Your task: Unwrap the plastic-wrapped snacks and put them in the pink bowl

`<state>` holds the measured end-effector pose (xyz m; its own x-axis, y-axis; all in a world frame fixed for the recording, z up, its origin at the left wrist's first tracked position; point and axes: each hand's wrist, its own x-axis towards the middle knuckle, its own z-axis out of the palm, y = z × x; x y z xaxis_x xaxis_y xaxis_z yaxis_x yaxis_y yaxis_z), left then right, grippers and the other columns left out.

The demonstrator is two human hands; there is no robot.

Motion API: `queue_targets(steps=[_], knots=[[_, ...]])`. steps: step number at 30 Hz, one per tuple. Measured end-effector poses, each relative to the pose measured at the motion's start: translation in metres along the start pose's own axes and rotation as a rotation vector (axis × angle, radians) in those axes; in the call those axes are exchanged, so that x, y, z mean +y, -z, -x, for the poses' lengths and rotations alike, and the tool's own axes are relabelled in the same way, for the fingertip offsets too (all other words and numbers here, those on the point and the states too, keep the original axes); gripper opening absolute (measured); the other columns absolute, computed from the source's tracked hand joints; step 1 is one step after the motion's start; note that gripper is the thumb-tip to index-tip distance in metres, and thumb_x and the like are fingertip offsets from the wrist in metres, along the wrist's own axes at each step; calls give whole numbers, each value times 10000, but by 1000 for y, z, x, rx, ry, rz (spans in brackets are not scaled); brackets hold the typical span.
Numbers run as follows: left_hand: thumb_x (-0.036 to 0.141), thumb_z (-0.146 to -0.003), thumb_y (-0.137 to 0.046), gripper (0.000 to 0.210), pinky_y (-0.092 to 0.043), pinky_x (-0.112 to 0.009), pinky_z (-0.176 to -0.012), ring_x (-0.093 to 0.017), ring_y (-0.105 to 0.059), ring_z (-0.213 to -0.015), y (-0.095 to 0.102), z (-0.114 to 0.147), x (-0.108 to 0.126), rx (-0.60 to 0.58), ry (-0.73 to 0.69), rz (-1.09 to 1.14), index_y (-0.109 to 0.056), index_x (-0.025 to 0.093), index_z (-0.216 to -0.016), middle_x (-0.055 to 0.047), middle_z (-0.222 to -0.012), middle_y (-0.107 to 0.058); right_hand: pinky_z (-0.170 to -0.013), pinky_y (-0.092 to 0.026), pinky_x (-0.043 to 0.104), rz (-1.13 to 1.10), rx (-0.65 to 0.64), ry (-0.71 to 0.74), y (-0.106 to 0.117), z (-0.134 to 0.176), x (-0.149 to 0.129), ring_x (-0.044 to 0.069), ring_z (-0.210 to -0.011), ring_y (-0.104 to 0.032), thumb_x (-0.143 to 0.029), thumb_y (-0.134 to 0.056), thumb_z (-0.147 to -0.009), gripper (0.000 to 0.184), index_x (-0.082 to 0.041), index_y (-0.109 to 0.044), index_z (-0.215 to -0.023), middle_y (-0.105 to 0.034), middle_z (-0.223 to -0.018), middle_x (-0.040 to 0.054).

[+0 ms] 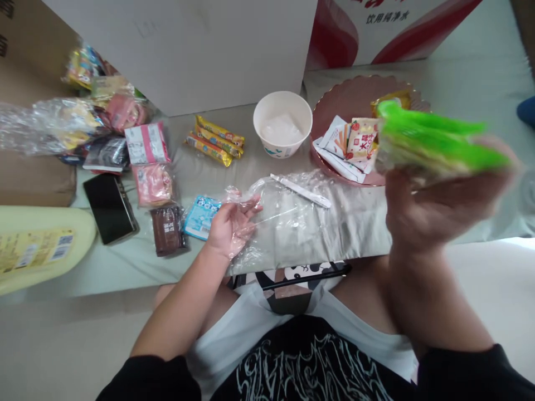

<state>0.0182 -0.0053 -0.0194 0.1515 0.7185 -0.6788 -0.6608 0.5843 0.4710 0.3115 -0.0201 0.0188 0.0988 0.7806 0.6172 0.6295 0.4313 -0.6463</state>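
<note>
My R hand's fingers clasp the bright-green, part-clear plastic packet [438,139], right of frame, blurred; R hand [441,206] prob. cups it from below for support. L hand [232,228], centre: fingers loosely spread against the clear crinkled plastic bag [288,223], prob. steadying it.

Dark phone [110,209] beside yellow container [45,248]

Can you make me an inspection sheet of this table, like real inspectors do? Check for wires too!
Surface: pale green cloth, wrinkled.
Job's things: green packet, blurred; clear plastic bag, crinkled.
Clutter: phone, yellow wrapped sticks, blue packet, white bowl, pink tray with snack packets.
Grippers: right hand has its grip on the green packet; left hand touches the clear plastic bag, firm hold unclear.
Cables: nothing seen.
Surroundings: white box and red-and-white carton behind.
</note>
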Motion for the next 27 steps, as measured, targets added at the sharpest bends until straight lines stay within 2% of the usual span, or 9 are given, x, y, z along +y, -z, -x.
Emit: queue_targets(steps=[1, 2, 6, 8, 12, 16, 19, 22, 27], knots=[[181, -804, -663, 36, -247, -115, -295, -163, -752, -659, -1, 0, -1, 12, 4, 0, -635, 204, -809, -38, -789, -777, -990, -557, 470, 157, 115, 47, 4, -7, 3, 290, -1159, -675, -193, -713, -902, 457, -356, -682, -1328, -714, -1147, 55], [176, -808, -649, 35, -243, -116, -293, -164, -748, -652, -2, 0, -2, 25, 5, 2, -632, 206, -814, -40, -784, -775, -988, -557, 486, 272, 124, 63, 7, -13, 6, 295, -1134, -693, -191, -721, -896, 459, -343, -699, -1328, -735, -1171, 64], [159, -823, -605, 46, -228, -113, -292, -154, -741, -650, -6, 0, -1, 30, -7, 3, -622, 200, -811, -43, -796, -777, -1054, -485, 647, 448, -10, 60, 8, -20, 8, 361, -1132, -725, -290, -765, -880, 304, -302, -772, -1184, -782, -1158, 82], [163, -820, -616, 37, -230, -110, -294, -144, -738, -643, -5, 1, 1, 12, -20, -5, -621, 195, -802, -40, -800, -779, -1070, -488, 636, 356, -1, 97, 5, -15, 4, 350, -1162, -715, -281, -735, -896, 271, -325, -767, -1162, -781, -1144, 66], [177, -819, -653, 33, -233, -106, -296, -146, -745, -645, -2, 3, 5, -25, -36, -8, -629, 196, -804, -43, -815, -792, -1013, -579, 551, 6, -119, 299, -11, 0, -1, 297, -1175, -711, -187, -585, -909, 480, -347, -637, -1358, -749, -1222, 57], [184, -815, -692, 69, -226, -101, -308, -162, -763, -678, 5, 5, 13, -71, -50, -18, -626, 205, -823, -49, -840, -802, -1073, -542, 558, 38, -284, 356, -33, 12, 5, 297, -1350, -626, -125, -536, -899, 564, -341, -526, -1420, -685, -1388, 75], [176, -800, -707, 94, -202, -97, -313, -168, -767, -682, 11, 7, 23, -104, -34, -90, -616, 193, -819, -63, -841, -801, -1062, -537, 493, 82, -352, 389, -42, 17, 7, 269, -1205, -715, -98, -605, -874, 421, -313, -627, -1235, -788, -1091, 34], [181, -808, -681, 78, -168, -103, -301, -155, -752, -650, 14, 9, 34, -62, -59, -151, -609, 163, -782, -89, -839, -797, -1042, -531, 425, 15, -390, 428, -45, 20, -2, 211, -971, -773, -118, -675, -854, 227, -295, -670, -997, -770, -842, -27], [256, -884, -637, 180, -124, -127, -285, -112, -705, -564, 16, 15, 50, 94, -182, -197, -570, 182, -735, -50, -761, -758, -1034, -536, 434, -259, -478, 334, -49, 26, -18, 223, -1024, -774, -188, -633, -857, 80, -266, -624, -870, -787, -868, -9]])
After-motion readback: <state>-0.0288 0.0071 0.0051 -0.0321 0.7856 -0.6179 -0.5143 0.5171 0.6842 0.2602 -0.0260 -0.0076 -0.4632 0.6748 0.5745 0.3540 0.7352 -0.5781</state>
